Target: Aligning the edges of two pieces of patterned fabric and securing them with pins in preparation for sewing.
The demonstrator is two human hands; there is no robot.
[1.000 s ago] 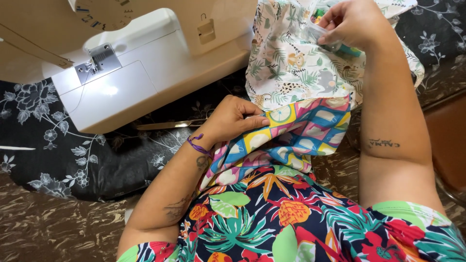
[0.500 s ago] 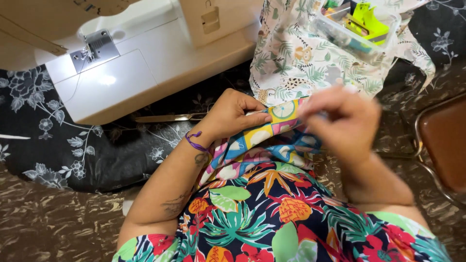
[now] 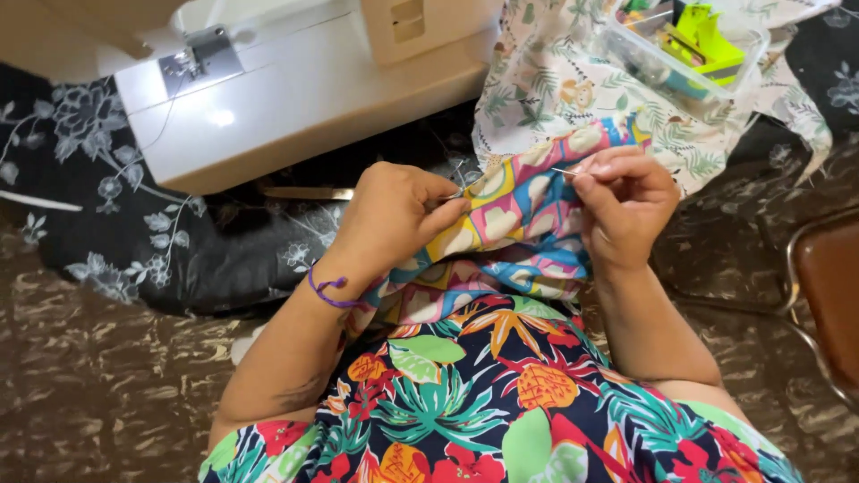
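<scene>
A bright patterned piece of fabric (image 3: 514, 210) in pink, yellow and blue lies over my lap. My left hand (image 3: 394, 215) pinches its left edge between thumb and fingers. My right hand (image 3: 622, 201) grips the fabric's right side and pinches a thin pin or needle (image 3: 565, 172) at its fingertips. A purple thread loop (image 3: 327, 291) circles my left wrist. My lap is covered by a dark tropical-print garment (image 3: 483, 394).
A white sewing machine (image 3: 295, 89) stands at the top left on a dark floral cloth (image 3: 134, 233). A pale leaf-print fabric (image 3: 573, 98) lies beyond my hands, with a clear plastic box (image 3: 684, 49) of sewing bits on it. A brown chair (image 3: 828, 295) is at right.
My right hand came down from the box at the top right to the patterned fabric, now pinching a pin. My left hand has lifted the fabric edge slightly.
</scene>
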